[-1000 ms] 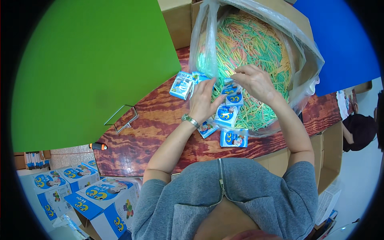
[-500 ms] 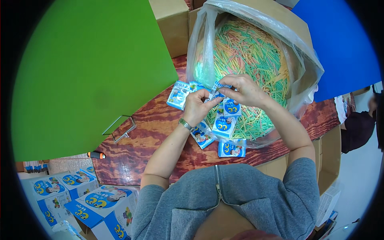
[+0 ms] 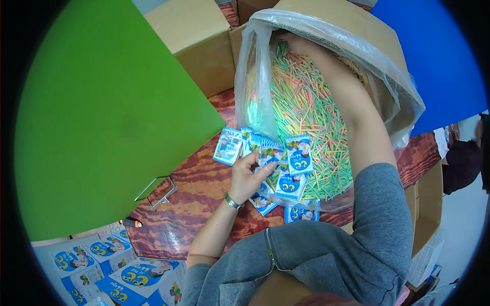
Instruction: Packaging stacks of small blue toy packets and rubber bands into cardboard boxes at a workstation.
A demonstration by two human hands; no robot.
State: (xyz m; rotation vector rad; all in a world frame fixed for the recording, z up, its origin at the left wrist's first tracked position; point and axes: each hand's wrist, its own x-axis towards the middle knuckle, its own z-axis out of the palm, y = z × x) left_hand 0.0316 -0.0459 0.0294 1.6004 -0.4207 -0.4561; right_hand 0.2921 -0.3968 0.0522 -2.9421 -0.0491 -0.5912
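Right hand (image 3: 297, 44) gone from packets (image 3: 299, 154) to far end of coloured sticks (image 3: 301, 97), arm (image 3: 352, 102) stretched out.

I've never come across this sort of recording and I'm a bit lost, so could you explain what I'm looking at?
There's no machine here: you see a person's bare left hand and right hand. A wide fisheye camera worn on their head looks down, so straight edges bend near the rim. In front is a wood-grain table, with an open clear plastic bag of thin pastel sticks against a cardboard box. Small blue-and-white packets lie at its near side. The left hand is at the packets; whether it grips one isn't clear. The right is deep in the bag, its fingers too obscured to show anything held.
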